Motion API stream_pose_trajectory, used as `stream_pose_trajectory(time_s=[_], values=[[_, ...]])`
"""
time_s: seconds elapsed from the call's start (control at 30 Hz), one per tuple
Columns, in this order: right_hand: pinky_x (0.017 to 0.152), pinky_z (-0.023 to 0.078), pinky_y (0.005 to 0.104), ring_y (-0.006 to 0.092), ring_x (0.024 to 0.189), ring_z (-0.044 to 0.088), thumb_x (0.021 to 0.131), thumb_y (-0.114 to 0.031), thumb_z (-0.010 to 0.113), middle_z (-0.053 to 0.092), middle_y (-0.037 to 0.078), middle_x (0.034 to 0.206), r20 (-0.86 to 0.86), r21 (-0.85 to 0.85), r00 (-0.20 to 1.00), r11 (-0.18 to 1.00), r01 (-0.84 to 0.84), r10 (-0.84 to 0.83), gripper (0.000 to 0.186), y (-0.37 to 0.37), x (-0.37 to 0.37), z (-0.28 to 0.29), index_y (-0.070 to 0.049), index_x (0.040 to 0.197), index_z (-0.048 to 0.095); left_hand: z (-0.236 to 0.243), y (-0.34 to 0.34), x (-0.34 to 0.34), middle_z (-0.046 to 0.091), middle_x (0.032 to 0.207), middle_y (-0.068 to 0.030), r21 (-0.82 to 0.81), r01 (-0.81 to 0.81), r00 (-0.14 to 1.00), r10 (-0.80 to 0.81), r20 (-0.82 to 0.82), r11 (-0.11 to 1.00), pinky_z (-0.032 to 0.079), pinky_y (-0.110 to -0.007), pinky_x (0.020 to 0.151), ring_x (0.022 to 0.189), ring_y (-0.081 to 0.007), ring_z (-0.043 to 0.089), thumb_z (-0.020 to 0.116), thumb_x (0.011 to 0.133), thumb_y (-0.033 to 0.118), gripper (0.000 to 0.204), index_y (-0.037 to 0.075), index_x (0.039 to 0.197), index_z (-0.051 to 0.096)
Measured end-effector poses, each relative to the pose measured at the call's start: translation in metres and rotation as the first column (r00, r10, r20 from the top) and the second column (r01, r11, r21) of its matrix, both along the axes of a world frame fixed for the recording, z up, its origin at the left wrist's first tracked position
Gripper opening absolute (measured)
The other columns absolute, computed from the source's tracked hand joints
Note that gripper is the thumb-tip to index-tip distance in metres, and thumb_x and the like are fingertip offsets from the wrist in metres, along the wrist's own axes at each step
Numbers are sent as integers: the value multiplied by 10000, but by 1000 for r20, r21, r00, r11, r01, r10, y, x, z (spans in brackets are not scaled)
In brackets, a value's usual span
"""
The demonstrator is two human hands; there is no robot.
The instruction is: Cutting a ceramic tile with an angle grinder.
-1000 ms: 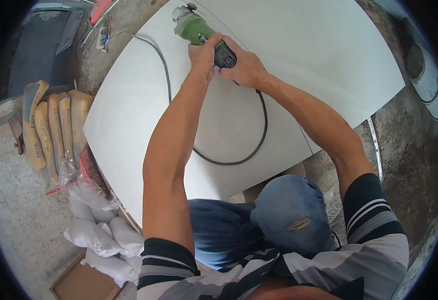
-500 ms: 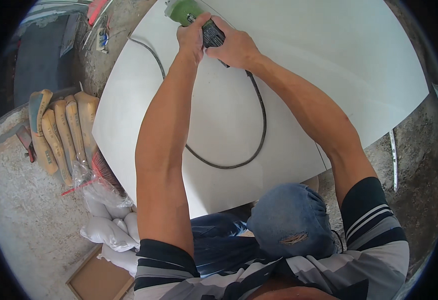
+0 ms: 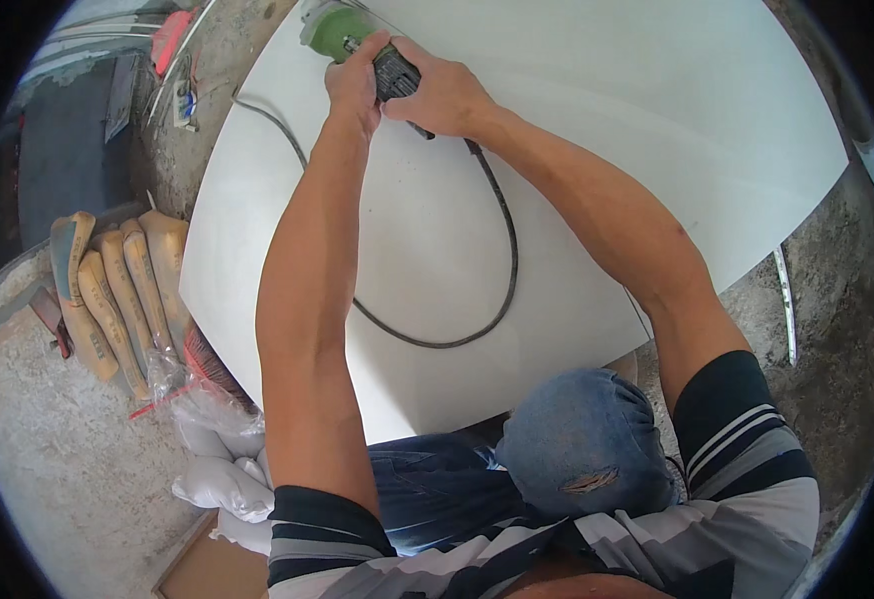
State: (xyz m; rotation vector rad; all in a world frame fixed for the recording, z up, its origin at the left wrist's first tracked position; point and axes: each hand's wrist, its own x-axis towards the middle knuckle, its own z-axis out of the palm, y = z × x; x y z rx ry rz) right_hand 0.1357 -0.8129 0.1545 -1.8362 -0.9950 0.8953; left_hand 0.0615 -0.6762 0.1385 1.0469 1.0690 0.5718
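Denim-clad knees [image 3: 567, 469] sit at the near edge of the big white slab [image 3: 597, 130]. Both forearms stretch straight across it, over a looping black cord [image 3: 502, 240]. At the slab's far edge, the left hand [image 3: 355, 85] and right hand [image 3: 442, 95] have a clenched grip on the green angle grinder [image 3: 342, 30].

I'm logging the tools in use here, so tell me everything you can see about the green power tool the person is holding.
The green power tool looks like a handheld grinder: a green plastic body with a dark handle section. It lies low over the far edge of the big white slab, partly cut off by the picture's rim. The left hand and right hand both grip it. A black cord runs from its rear and loops across the slab.
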Motion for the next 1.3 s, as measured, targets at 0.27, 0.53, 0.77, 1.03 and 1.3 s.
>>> stream_pose_trajectory(time_s=[0.27, 0.53, 0.77, 1.03, 1.3], values=[[745, 518, 383, 320, 772, 649, 634, -323, 661, 678, 167, 851, -69, -11, 997, 999, -45, 44, 903, -1, 3, 2, -158, 1460, 336, 2, -4, -1, 623, 904, -86, -2, 15, 1000, -15, 24, 1000, 560, -359, 637, 728, -207, 652, 791, 748, 169, 459, -21, 1081, 539], [738, 522, 357, 291, 747, 652, 622, -319, 668, 681, 163, 874, -44, 25, 998, 999, -32, 33, 929, 2, 3, -4, -124, 1471, 346, -3, 3, -1, 622, 900, -86, -15, 22, 999, -22, 36, 1000, 564, -356, 626, 714, -202, 651, 792, 747, 174, 460, -34, 1069, 538], [749, 523, 355, 270, 758, 655, 625, -331, 670, 681, 162, 891, -47, 6, 999, 1000, -17, 18, 950, 4, 4, -1, -113, 1485, 332, -1, 5, 2, 626, 909, -96, -20, 7, 1000, -7, -14, 1000, 573, -364, 621, 719, -209, 658, 798, 740, 169, 477, -41, 1079, 536], [768, 523, 354, 286, 776, 659, 617, -340, 675, 686, 172, 923, -21, -1, 1000, 1000, -23, 23, 960, 10, 5, -3, -97, 1484, 341, 1, 11, 3, 622, 917, -113, -48, 22, 1000, -22, 1, 999, 594, -376, 641, 730, -232, 669, 779, 758, 147, 470, -60, 1092, 523], [774, 523, 360, 291, 797, 661, 604, -346, 674, 686, 175, 906, 2, -7, 1000, 1000, -8, 8, 976, 9, 3, -1, -80, 1482, 341, 0, 12, 2, 617, 923, -123, -73, 38, 999, -38, -11, 997, 599, -380, 641, 732, -241, 672, 760, 775, 146, 475, -71, 1111, 504]])
